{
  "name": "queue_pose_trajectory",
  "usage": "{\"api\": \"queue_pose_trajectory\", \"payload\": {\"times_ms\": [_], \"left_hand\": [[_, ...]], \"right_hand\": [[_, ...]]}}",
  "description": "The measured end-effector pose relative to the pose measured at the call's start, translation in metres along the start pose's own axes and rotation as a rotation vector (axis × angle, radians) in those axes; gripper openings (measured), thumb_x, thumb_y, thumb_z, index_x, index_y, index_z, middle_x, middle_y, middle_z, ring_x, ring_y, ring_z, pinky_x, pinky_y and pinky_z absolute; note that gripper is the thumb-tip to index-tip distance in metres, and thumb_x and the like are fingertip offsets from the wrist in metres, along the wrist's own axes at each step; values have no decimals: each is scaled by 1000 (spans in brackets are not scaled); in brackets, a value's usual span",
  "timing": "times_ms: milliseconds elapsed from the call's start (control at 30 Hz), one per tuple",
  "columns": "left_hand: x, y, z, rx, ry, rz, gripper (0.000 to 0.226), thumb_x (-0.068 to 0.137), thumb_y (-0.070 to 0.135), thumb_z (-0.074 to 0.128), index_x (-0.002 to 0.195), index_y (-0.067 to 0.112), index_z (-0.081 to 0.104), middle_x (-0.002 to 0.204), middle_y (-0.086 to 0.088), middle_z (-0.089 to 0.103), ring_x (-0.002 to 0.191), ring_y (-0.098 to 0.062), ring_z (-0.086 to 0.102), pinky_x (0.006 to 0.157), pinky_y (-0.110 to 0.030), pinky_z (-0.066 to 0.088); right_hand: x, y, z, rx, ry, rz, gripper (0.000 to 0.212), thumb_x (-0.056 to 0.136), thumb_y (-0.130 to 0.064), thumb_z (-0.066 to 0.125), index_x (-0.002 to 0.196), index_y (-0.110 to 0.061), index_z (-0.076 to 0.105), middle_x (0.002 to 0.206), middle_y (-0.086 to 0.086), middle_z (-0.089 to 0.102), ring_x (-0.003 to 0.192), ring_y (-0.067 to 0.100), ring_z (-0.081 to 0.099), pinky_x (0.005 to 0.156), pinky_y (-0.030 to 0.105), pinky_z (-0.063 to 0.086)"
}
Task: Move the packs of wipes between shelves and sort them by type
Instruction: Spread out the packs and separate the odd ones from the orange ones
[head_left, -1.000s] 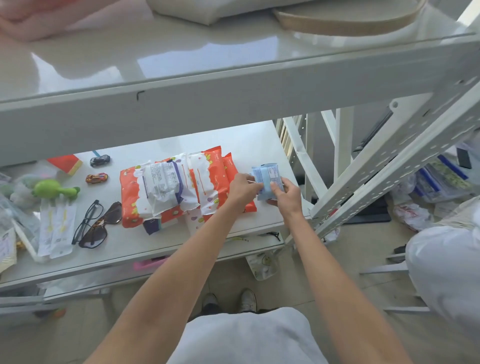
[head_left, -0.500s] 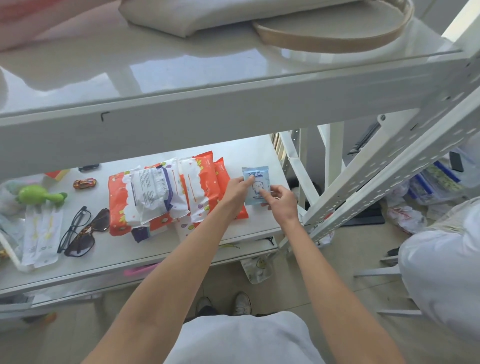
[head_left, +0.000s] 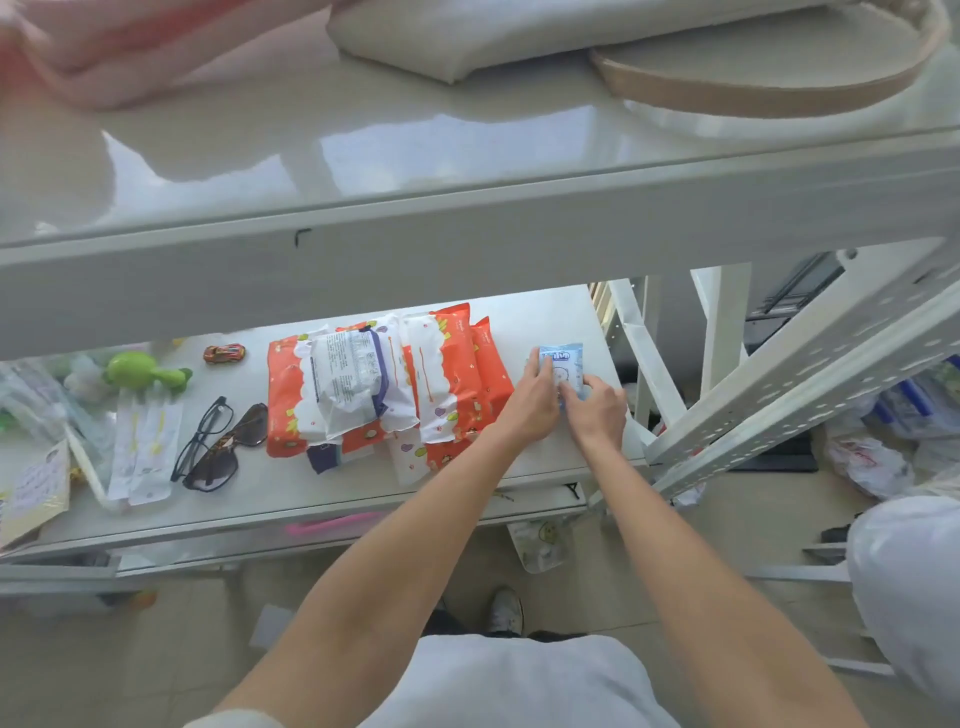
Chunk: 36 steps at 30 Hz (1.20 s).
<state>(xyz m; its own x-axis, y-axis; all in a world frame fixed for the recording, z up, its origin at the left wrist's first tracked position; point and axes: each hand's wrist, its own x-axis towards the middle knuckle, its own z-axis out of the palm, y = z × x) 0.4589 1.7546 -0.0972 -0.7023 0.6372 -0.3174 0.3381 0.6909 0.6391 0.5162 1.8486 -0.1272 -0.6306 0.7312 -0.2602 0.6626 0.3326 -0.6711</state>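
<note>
Setting the small pale-blue plastic wipes pack (head_left: 563, 364) down at three o'clock of the orange-and-white wipes packs (head_left: 452, 379), left hand (head_left: 530, 400) and right hand (head_left: 597, 408) seemingly pinch it, so release comes next.

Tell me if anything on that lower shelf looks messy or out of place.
Yes. The orange wipe packs lie in a loose overlapping heap, with a white pack tilted on top. Toys and glasses share the shelf too. Both hands rest on the small blue pack, lying apart at the right end.
</note>
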Motion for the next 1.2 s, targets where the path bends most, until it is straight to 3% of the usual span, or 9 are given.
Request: {"api": "queue_pose_trajectory", "payload": {"times_ms": [133,233,433,533,667,800,933,1067,1200], "left_hand": [[-32,7,-32,-192,244,22,50,101,0,47,150,-1,44,159,-18,40,145,-29,42,122,-36,32],[-78,-15,-59,-341,583,-34,29,96,-2,54,121,5,68,121,-9,67,108,-17,65,97,-34,55],[-171,-124,-119,-337,1110,-469,23,92,15,67,112,6,59,114,-9,51,100,-26,57,92,-20,46],[-181,-184,-124,-411,951,-757,67,84,46,77,127,2,52,128,-19,55,119,-35,54,101,-43,45],[-171,-223,-120,-877,672,-755,104,54,78,80,128,8,56,121,-10,70,113,-28,68,99,-42,53],[-162,-226,-124,-1034,653,-687,75,72,39,91,127,10,50,122,-12,67,111,-30,69,96,-47,58],[-160,-239,-124,-1109,656,-623,96,52,46,96,131,14,51,125,-10,69,113,-29,69,99,-49,57],[-170,-235,-119,-1073,598,-494,88,63,30,97,135,17,49,118,-8,71,109,-24,71,93,-41,58],[-164,-231,-106,-922,584,-556,87,55,33,100,127,18,53,107,1,73,101,-15,70,89,-39,58]], "right_hand": [[-17,-16,-7,-74,106,-17,50,97,-46,63,132,-11,57,126,17,51,97,39,66,78,39,49],[-37,-47,5,-58,111,-210,33,97,-33,65,122,-11,60,119,13,57,94,31,65,72,32,44],[-82,-138,68,-5,-255,-479,33,95,-42,71,104,-10,69,96,4,73,86,19,69,78,32,58],[-103,-176,109,-123,-379,-407,67,83,-71,68,97,-6,65,89,7,70,81,22,69,69,36,54],[-109,-193,146,-155,-431,-271,89,64,-81,74,110,-6,64,105,8,71,98,27,71,75,39,60],[-101,-190,130,-24,-457,-204,57,66,-58,90,86,-14,59,84,1,66,82,21,69,63,33,52],[-99,-149,96,22,-161,-414,48,75,-41,87,104,-13,61,99,3,59,90,22,65,74,37,62],[-111,-96,51,66,-3,-383,50,83,-20,86,123,-9,58,112,7,51,87,11,57,72,11,53],[-127,-42,34,77,64,-274,39,83,-17,85,110,-14,57,105,8,65,89,22,64,71,33,60]]}}
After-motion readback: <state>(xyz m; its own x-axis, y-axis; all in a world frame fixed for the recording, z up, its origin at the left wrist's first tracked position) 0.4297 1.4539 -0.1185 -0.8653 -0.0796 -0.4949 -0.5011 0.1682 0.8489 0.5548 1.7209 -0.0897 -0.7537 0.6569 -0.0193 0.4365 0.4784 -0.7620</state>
